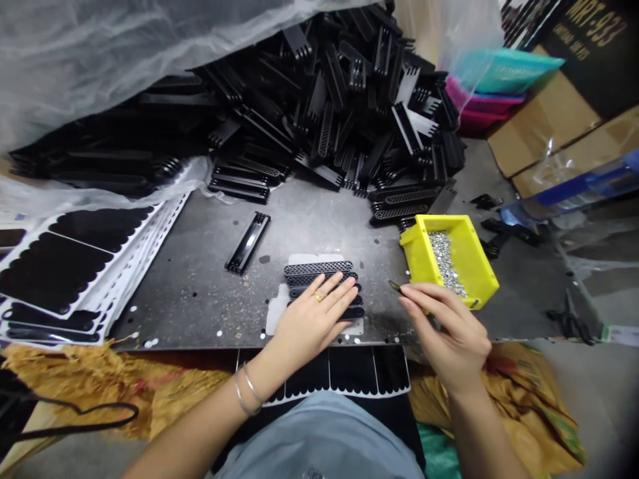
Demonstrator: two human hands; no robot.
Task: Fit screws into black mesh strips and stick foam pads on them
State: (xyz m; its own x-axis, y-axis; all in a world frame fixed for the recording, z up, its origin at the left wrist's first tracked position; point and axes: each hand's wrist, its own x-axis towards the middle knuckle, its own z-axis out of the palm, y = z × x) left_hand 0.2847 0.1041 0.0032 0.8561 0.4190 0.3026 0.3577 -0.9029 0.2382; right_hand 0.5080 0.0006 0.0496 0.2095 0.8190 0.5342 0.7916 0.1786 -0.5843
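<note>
I read the left hand (pixel 314 316) open, pressed flat on black perforated strips (pixel 319 276); the right hand (pixel 446 332) pinches tweezers (pixel 396 286), just beside a yellow bin (pixel 482 259) of silver pieces (pixel 444 263). All on a scuffed metal plate (pixel 200 299). Behind: heaped black parts (pixel 329 113), plastic sheeting (pixel 100 60). Off right: cardboard boxes (pixel 544 126), stacked baskets (pixel 479 103).

Yellow bin (pixel 472 249), silver studs (pixel 443 261); black perforated strips (pixel 318 269).

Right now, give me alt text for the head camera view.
A left hand rests on a row of perforated black strips on a metal work table, while the right hand pinches a small pointed tool beside a yellow bin of silver pieces. A heap of black plastic parts lies behind.
</note>
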